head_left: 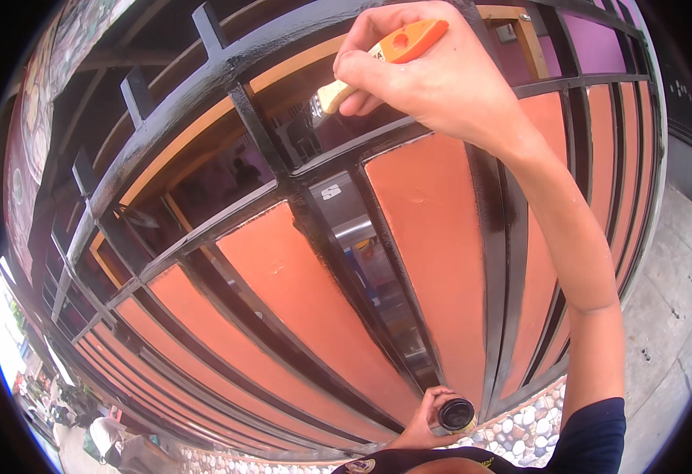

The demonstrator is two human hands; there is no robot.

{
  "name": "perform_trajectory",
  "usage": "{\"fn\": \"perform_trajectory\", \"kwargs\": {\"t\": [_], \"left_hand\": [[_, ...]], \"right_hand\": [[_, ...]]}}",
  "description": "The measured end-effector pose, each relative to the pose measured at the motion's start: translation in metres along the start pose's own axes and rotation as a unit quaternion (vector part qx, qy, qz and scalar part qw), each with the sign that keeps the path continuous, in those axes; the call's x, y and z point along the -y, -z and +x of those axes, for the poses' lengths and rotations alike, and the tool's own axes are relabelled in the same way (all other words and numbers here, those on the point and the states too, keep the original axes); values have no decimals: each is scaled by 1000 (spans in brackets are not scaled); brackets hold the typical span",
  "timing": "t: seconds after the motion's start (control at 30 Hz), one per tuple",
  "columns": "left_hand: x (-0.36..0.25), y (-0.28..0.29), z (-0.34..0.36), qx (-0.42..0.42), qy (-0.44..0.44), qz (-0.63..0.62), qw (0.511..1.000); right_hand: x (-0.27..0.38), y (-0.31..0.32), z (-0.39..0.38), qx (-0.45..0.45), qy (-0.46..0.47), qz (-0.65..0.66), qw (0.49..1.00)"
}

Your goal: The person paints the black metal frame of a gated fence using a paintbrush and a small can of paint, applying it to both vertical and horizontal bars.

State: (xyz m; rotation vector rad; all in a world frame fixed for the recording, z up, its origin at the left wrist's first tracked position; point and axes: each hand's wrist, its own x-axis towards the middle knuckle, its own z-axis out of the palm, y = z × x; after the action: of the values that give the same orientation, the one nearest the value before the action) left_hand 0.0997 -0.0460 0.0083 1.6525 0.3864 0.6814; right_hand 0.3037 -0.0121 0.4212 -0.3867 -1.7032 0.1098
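My right hand [472,87] is raised high and grips a paintbrush [415,41] with an orange handle that has a hole in it. The brush's pale end points down and left, in front of the upper black bars of a metal gate [260,126]; I cannot tell whether it touches them. Low down, close to my body, my left hand [421,425] is wrapped around a small round container [456,414] with dark black contents or top. Orange panels [433,229] fill the lower gate between black bars, some of which look glossy.
Upright black spikes [138,95] stand along the gate's curved top rail. A pebbled stone base [531,430] runs beneath it. Grey pavement [666,316] lies to the right. Through the gaps, wooden frames [180,154] and a purple wall show. Blurred figures [113,438] appear at lower left.
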Motion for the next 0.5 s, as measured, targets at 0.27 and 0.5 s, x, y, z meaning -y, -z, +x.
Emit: {"fn": "perform_trajectory", "kwargs": {"t": [0.27,0.5], "left_hand": [[-10,4,-9,8,11,-16,1000],[-8,5,-6,40,12,-37,998]], "right_hand": [[29,1,-4,50,-60,32,996],[-2,9,14,-75,-35,-22,996]]}}
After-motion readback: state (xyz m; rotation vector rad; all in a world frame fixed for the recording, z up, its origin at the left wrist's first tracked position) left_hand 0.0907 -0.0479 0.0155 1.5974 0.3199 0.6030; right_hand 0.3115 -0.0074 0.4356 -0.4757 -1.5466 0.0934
